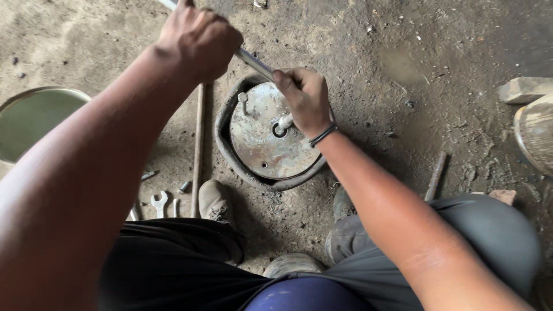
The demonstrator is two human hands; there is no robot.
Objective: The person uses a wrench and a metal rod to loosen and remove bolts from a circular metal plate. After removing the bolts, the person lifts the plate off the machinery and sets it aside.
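Dirt floor [403,69] fills frame. Round metal plate [268,135] in rubber ring [223,141], center frame. Left hand [199,37], upper left, clenched on steel bar [256,63]. Right hand [305,101] grips bar's lower end over plate hub. Spanner [158,203] lower left.

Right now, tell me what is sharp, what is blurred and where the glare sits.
Head view: the metal disc and right hand are sharp, with soft glare on the disc's face; the left hand and its forearm, close to the lens, look enlarged and slightly soft; daylight is even, shadows faint.
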